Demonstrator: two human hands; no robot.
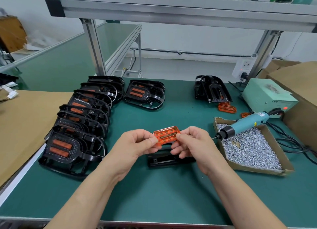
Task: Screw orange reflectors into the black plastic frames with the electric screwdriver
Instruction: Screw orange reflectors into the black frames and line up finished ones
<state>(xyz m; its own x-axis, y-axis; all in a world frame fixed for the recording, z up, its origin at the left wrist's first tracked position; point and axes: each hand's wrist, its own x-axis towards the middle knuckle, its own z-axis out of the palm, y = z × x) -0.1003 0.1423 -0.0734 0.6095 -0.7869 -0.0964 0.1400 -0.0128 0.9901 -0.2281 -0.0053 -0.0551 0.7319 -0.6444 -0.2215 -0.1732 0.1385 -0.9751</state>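
Orange reflector (166, 135), ribbed translucent plastic, is pinched endwise by left hand (135, 146) and right hand (193, 142).

one wide-angle view, worn on the person's head, faces forward and down across the green bench (154, 194). the left hand (135, 142) and right hand (193, 142) sit close below, centre; a shelf (171, 8) crosses the far top.

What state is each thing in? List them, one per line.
Orange reflector: pinched between both hands.
Left hand: pinching reflector's left end.
Right hand: pinching its right end.
Screw tray: full of screws.
Electric screwdriver: lying unheld across that tray.
Power box: red lamp lit.
Left frames: fitted, stacked overlapping.
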